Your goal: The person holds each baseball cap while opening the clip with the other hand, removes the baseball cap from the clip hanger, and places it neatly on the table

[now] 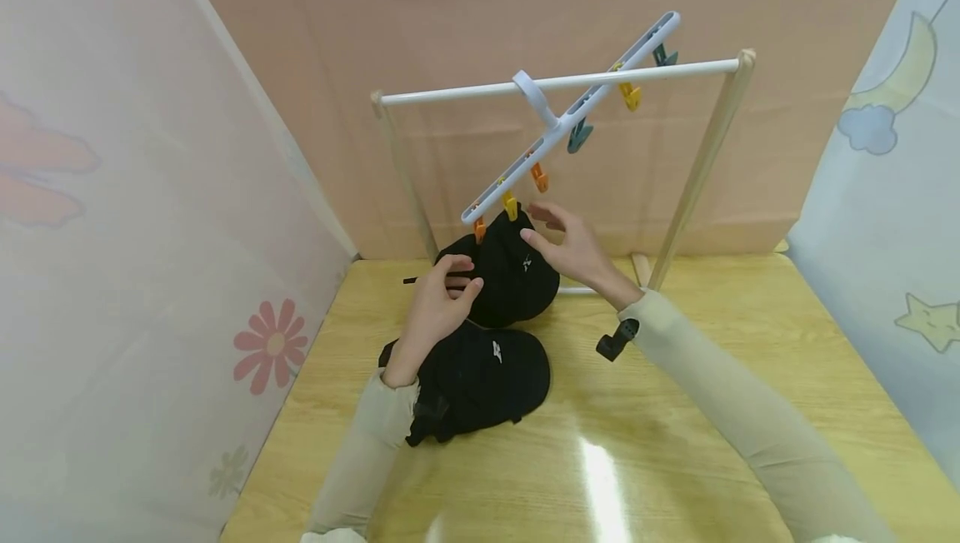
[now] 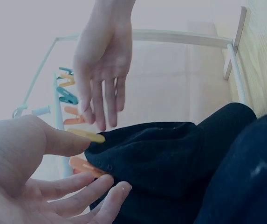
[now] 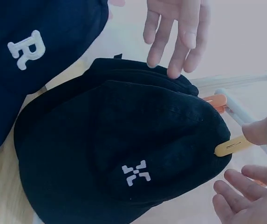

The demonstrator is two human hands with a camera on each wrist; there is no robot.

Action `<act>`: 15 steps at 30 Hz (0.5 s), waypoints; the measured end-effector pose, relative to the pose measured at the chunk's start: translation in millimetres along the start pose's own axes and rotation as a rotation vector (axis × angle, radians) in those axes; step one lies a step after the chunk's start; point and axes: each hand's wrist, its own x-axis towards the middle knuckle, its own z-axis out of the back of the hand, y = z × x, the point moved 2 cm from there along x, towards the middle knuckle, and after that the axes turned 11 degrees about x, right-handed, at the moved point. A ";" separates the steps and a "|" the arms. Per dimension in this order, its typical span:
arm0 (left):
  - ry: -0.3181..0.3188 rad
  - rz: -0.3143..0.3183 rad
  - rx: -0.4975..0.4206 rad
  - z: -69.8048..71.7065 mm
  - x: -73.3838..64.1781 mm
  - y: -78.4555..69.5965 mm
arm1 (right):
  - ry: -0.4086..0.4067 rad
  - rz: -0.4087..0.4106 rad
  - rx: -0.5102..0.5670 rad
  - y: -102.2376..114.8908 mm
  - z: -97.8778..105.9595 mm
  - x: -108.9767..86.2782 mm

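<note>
A black baseball cap [image 1: 513, 289] with a small white emblem hangs from the near end of a light-coloured clip hanger [image 1: 557, 131]. In the right wrist view a yellow clip [image 3: 231, 146] bites its crown, and an orange clip [image 3: 215, 101] sits at its other edge. My left hand [image 1: 435, 310] hovers at the cap's left side, fingers loosely bent around air. On the right, my right hand [image 1: 573, 251] is held beside the crown and the yellow clip, thumb and fingers apart. Neither hand grips anything. Below, a second black cap [image 1: 487, 381] with a white letter R lies on the table.
The hanger hooks over the white top bar [image 1: 465, 92] of a stand with wooden legs [image 1: 705, 168]. More clips, including a green clip [image 1: 579, 136] and another orange clip [image 1: 538, 177], dangle along it. A wood-grain table [image 1: 675, 443] lies beneath; printed cloth walls flank both sides.
</note>
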 end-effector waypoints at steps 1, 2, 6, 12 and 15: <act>-0.003 -0.002 0.010 -0.7 2.2 -0.9 | 0.003 -0.002 0.006 1.5 -0.7 2.6; -0.005 -0.001 0.019 -1.3 4.1 -1.9 | 0.008 -0.003 0.012 2.3 -1.8 5.4; -0.020 0.002 0.042 -5.1 10.7 -3.7 | 0.029 0.017 0.024 2.6 -7.7 16.9; -0.027 0.003 0.064 -13.9 18.4 -3.6 | 0.039 0.076 0.022 0.1 -13.0 29.2; -0.035 0.006 0.076 -16.8 21.6 -2.8 | 0.038 0.075 0.022 0.6 -13.9 33.5</act>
